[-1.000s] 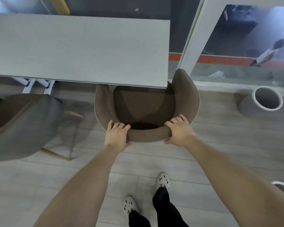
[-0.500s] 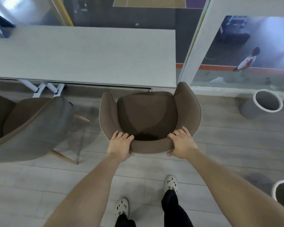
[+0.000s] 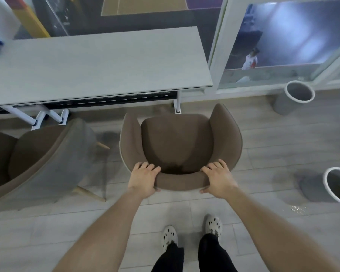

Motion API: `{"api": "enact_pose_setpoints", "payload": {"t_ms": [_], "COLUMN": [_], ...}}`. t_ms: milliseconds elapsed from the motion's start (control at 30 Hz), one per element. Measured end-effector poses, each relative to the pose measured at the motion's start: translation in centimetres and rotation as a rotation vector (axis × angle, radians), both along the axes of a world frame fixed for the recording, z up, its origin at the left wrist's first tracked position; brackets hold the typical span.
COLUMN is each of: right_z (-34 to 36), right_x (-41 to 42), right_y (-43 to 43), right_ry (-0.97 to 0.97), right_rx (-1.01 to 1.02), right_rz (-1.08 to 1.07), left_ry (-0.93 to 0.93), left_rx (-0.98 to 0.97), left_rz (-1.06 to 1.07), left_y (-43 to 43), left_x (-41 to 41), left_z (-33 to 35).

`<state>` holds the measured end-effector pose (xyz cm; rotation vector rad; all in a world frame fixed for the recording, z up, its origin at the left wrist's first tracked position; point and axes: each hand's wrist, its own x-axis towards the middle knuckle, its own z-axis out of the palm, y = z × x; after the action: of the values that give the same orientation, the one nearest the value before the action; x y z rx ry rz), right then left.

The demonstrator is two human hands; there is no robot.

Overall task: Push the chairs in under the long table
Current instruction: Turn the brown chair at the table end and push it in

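I've got both hands clamped on the brown chair (image 3: 180,146) backrest: left hand (image 3: 143,178) at 7 o'clock, right hand (image 3: 218,178) at 5. The seat was tucked under the long table (image 3: 98,65) 1 second ago; now it sits fully clear, pulled back toward me.

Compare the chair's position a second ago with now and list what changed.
The chair came back out toward the person: its seat was partly under the table edge and now sits wholly clear of it. Unchanged: left hand and right hand grip the backrest; the second chair stays at the left.
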<state>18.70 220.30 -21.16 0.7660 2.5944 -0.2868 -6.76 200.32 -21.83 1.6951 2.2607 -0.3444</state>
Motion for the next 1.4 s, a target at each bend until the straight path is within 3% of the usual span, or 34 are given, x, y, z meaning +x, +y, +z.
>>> {"api": "enact_pose_setpoints", "payload": {"t_ms": [567, 800, 1400], "right_z": [-0.9, -1.8, -1.7], "right_x": [1.3, 1.3, -6.5], "right_y": [-9.5, -9.2, -3.1], "right_ry": [0.087, 0.106, 0.129], "right_rx": [-0.020, 0.015, 0.019], "right_rz": [0.040, 0.073, -0.002], "left_ry": [-0.054, -0.145, -0.141], "left_rx": [0.043, 0.055, 0.108], "left_rz": [0.106, 0.152, 0.136], "left_y": [-11.7, -11.3, -4.7], "left_x": [2.5, 1.7, -6.5], "left_z": [-1.0, -2.1, -2.3]}}
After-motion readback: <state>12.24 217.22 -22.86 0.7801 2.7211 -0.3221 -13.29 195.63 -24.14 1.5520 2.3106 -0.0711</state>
